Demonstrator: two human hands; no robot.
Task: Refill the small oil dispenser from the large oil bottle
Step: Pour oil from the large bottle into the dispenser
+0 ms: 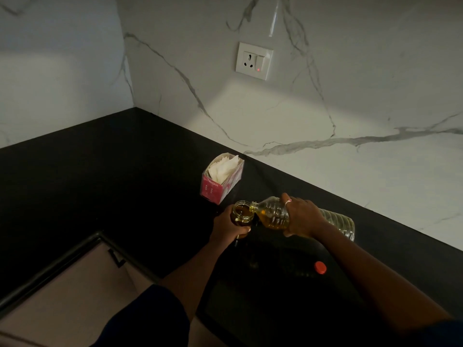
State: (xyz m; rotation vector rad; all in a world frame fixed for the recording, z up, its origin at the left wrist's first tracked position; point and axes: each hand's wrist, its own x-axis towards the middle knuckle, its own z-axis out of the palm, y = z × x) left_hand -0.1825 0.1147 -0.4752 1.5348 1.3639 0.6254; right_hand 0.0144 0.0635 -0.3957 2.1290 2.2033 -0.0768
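Red cap (pixel 320 267): lies loose on the dark surface (pixel 120 186), nearer the person than the small oil dispenser (pixel 242 211) and to its right; a moving forearm could knock it off.
Left hand (pixel 226 227): fingers wrapped round the dispenser, holding it upright; oily glass could slip.
Right hand (pixel 303 216): curled over the large oil bottle (pixel 271 213), which is tipped nearly flat with its neck at the dispenser's rim; tilting further could overshoot the mouth or overfill it.
Tissue box (pixel 221 178): just behind the dispenser; spilled oil might reach it.
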